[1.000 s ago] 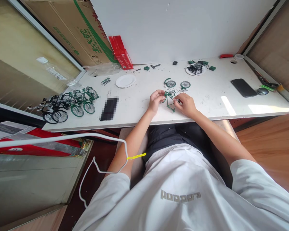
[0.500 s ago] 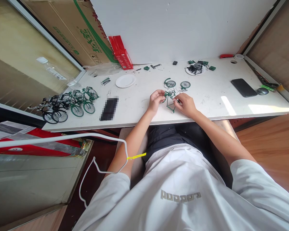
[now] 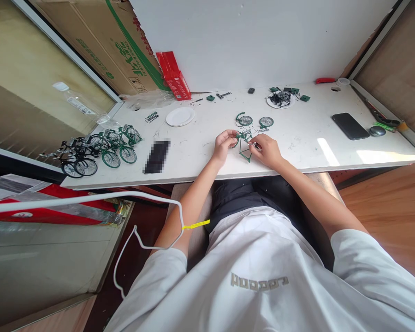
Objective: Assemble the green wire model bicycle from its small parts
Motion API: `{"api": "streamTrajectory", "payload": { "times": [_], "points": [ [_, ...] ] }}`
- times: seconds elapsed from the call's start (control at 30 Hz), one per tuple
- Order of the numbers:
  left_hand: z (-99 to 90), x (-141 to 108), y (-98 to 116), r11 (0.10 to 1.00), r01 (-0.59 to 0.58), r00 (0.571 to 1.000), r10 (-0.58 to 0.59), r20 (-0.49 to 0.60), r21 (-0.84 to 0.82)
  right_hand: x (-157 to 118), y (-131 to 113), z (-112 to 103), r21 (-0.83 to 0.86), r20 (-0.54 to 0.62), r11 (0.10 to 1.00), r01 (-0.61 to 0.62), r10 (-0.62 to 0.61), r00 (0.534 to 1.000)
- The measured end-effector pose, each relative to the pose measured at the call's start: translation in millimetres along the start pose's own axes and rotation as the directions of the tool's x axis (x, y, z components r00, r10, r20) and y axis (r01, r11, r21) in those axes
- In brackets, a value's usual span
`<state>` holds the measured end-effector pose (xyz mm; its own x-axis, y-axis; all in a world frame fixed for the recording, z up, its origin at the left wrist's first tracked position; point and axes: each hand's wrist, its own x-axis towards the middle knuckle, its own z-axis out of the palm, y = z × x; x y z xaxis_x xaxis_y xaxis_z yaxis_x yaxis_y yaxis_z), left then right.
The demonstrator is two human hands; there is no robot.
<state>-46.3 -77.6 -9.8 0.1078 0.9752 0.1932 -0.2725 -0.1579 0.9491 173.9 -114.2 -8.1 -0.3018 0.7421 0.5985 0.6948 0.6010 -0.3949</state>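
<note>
A green toy bicycle frame (image 3: pixel 245 155) lies at the table's front edge, between my two hands. My left hand (image 3: pixel 224 146) pinches its upper left part between thumb and fingers. Closed too, my right hand (image 3: pixel 268 151) grips a thin pale rod (image 3: pixel 251 144) with a dark end, pointing at the frame; its exact kind is too small to make out. Just beyond the hands lie a spoked wheel with a green mudguard (image 3: pixel 245 120), another green wheel (image 3: pixel 266 122) and several tiny silvery parts (image 3: pixel 259 129).
Assembled black and green toy bicycles (image 3: pixel 114 145) stand at the left, near a blurred dark object (image 3: pixel 157 157). Behind are a white plate (image 3: pixel 180 117), a red box (image 3: pixel 174 78) and a plate of black parts (image 3: pixel 280 105). A phone (image 3: pixel 350 126) lies right. A white cable (image 3: pixel 90 198) crosses left.
Almost nothing differs. Both hands keep their hold at the green frame, with at most a slight shift of the fingers.
</note>
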Motion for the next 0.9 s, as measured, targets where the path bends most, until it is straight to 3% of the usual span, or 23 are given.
{"api": "streamTrajectory", "payload": {
  "times": [0.9],
  "points": [
    [6.4,-5.5,6.7,0.992,-0.055,0.998,0.054,0.011,0.116,0.4,-1.1,-0.5,0.003,-0.012,1.0,-0.005,0.005,1.0]
  ]
}}
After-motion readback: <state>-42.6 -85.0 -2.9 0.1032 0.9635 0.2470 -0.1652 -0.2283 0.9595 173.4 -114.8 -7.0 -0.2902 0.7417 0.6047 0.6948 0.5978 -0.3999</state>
